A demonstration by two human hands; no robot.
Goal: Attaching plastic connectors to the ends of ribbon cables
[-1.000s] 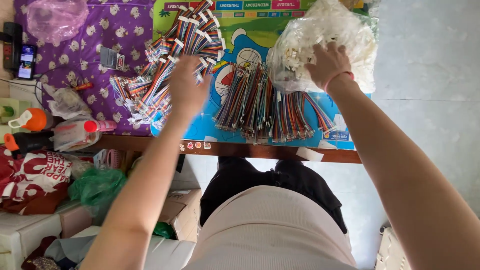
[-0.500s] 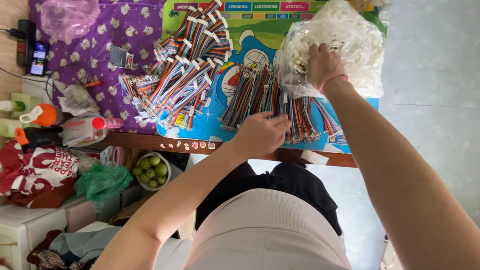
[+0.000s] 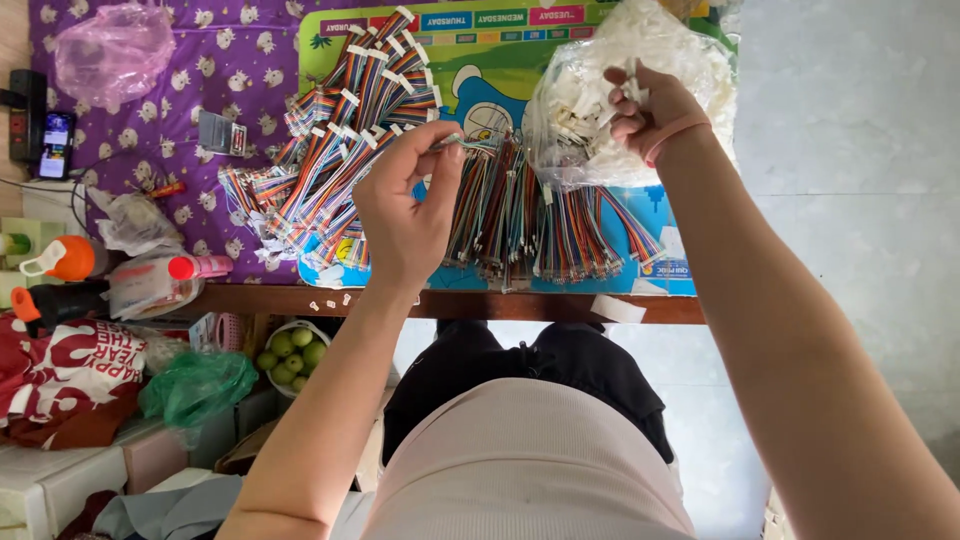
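Pinching one thin ribbon cable (image 3: 462,143) in my left hand (image 3: 405,215) above the worktop's (image 3: 560,306) near edge, my right hand (image 3: 650,110) closed on a white connector (image 3: 632,88) at the bag (image 3: 580,130), I should line up pins before pressing.

**Tabletop and what lies on it**

The wooden tabletop (image 3: 450,304) carries a purple patterned cloth (image 3: 230,60) and a colourful cartoon mat (image 3: 480,85). On these lie bundles of rainbow ribbon cables (image 3: 340,160), darker wire bunches (image 3: 530,225), a clear bag of white connectors (image 3: 590,110), a pink plastic bag (image 3: 112,55) and a phone (image 3: 54,140).
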